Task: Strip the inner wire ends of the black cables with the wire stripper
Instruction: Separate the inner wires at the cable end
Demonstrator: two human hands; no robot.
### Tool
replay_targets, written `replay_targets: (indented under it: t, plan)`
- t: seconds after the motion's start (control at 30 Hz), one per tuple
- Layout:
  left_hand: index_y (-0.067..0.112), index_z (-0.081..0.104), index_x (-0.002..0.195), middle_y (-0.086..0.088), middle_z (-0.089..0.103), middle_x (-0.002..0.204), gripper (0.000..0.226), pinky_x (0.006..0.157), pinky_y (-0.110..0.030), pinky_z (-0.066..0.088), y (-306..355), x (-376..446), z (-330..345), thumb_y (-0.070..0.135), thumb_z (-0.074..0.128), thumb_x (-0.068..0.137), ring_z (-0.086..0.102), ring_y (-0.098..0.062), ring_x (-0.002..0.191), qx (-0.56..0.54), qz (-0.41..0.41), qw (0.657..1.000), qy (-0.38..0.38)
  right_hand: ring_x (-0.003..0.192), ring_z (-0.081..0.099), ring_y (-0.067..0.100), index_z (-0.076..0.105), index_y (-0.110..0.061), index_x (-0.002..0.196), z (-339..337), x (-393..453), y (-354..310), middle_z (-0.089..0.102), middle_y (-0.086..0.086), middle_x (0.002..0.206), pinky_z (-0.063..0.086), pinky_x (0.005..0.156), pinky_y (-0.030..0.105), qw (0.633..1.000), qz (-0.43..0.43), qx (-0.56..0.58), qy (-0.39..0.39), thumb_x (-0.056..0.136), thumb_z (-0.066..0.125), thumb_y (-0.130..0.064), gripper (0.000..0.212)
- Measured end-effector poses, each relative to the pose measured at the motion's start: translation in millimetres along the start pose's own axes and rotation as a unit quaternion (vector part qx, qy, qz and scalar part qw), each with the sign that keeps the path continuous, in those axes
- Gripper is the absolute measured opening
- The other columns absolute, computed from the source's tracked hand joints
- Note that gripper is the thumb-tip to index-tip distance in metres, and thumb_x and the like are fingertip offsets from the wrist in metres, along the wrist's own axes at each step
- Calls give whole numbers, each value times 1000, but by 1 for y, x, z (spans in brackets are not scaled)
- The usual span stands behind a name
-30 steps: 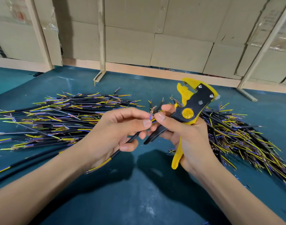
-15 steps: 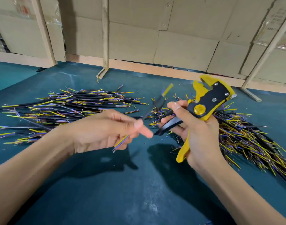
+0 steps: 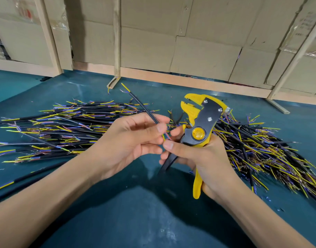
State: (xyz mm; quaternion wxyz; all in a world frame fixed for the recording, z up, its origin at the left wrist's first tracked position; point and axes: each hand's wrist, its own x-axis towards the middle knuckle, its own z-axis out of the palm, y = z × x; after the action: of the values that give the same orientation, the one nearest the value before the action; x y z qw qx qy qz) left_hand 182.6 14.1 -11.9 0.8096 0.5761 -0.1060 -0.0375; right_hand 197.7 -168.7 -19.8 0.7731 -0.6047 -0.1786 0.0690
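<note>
One black cable [image 3: 144,108] pinched between left hand [image 3: 128,142] fingers [image 3: 159,127]

Left hand [image 3: 130,140], right hand [image 3: 198,158], fingers curled

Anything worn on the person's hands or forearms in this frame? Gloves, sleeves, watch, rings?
Nothing worn that shows. The left hand and right hand are bare, with no gloves and no rings visible. Both forearms are bare to the frame edge: no sleeves, watch, wristband or markings. Fingernails are short and unpainted.
</note>
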Motion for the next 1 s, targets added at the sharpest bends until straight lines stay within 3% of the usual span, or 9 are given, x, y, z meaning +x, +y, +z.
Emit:
replay_targets:
  t: [0.1, 0.23, 0.4, 0.6, 0.67, 0.83, 1.0]
  plan:
    - [5, 75, 97, -17, 68, 80, 23, 68, -32, 58, 0, -1, 1, 16, 76, 78, 66, -32, 69, 42, 17, 999, 5, 61, 66, 37, 73, -8, 85, -1, 1, 0, 68, 17, 76, 60, 67, 53, 1000, -5, -7, -3, 73, 79, 1, 16]
    - [8, 78, 99, -16, 75, 93, 31, 75, -33, 61, 4, -1, -5, 21, 78, 71, 73, -26, 82, 62, -7, 998, 11, 62, 67, 37, 69, -2, 92, 1, 0, 0, 67, 21, 75, 61, 66, 52, 1000, 5, 7, 22, 74, 79, -4, 20]
    - [3, 78, 98, -10, 71, 80, 27, 67, -31, 60, 6, 0, -4, 15, 75, 74, 69, -19, 70, 50, -41, 998, 5, 63, 68, 36, 73, -13, 79, -1, 1, -6, 71, 23, 78, 63, 66, 52, 998, 7, 8, 62, 79, 78, 6, 20]
    - [-3, 76, 98, -8, 62, 75, 28, 55, -26, 53, 5, 2, -2, 15, 74, 76, 56, -14, 60, 33, -82, 996, 15, 62, 69, 37, 67, 0, 88, -5, 4, -3, 67, 18, 74, 63, 66, 52, 994, -1, -10, 105, 80, 76, 11, 16]
    - [-6, 75, 95, -8, 61, 73, 31, 54, -26, 51, 5, 2, -3, 18, 76, 74, 53, -14, 59, 35, -97, 994, 18, 62, 69, 39, 68, -2, 87, -6, 5, -2, 67, 17, 73, 62, 67, 55, 995, -2, -10, 102, 78, 78, 10, 18]
    - [8, 75, 79, -5, 55, 71, 12, 52, -27, 48, 8, 2, -1, 20, 73, 78, 46, -12, 53, 38, -115, 993, -1, 63, 69, 41, 73, -9, 82, -7, 5, -2, 69, 19, 74, 60, 64, 50, 997, 31, 11, 63, 69, 78, -2, 16]
    - [9, 73, 75, -2, 51, 68, 12, 48, -26, 43, 15, -2, -7, 15, 75, 85, 36, -10, 46, 60, -130, 988, -59, 65, 68, 40, 72, -8, 88, -8, 7, -4, 69, 24, 80, 59, 67, 52, 997, 34, 41, 52, 70, 77, -2, 20]
